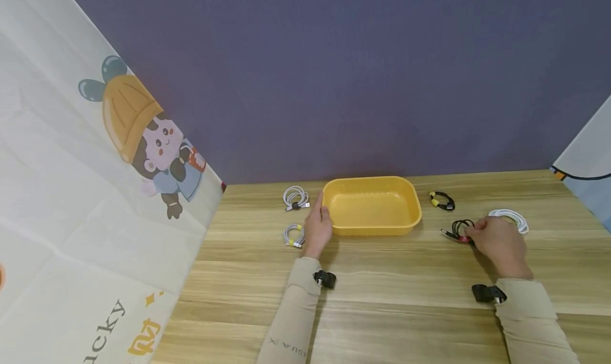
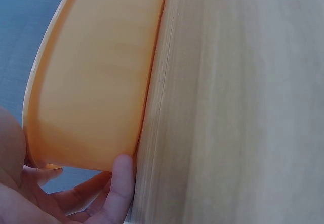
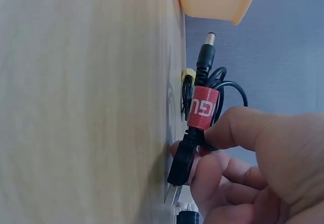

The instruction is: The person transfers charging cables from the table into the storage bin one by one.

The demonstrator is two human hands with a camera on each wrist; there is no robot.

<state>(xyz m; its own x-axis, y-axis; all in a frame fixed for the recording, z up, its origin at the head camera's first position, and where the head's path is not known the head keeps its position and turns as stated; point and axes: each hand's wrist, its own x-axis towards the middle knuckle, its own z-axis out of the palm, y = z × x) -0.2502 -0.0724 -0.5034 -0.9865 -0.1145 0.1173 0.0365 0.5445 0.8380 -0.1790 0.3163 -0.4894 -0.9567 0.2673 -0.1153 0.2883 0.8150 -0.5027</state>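
Observation:
My left hand (image 1: 318,228) holds the left end of a yellow plastic tray (image 1: 368,230), thumb at the rim and fingers along the end wall. In the left wrist view, a fingertip (image 2: 122,171) overlaps the tray's lower edge. Between right thumb and fingers, my right hand (image 1: 500,242) pinches a coiled black cable (image 3: 203,72) bound with a red strap (image 3: 203,107). One end of this cable carries a round barrel plug; a metal USB plug (image 3: 172,194) shows at the other, close to the tabletop. My palm hides part of the coil in the head view.
Behind the right hand lies a coiled white cable (image 1: 513,214). A black cable with yellow ties (image 1: 444,201) sits right of the tray. Left of it are a white cable (image 1: 295,196) and a grey cable with yellow ties (image 1: 293,235). A dark wall (image 1: 363,88) borders the wooden table (image 1: 391,300).

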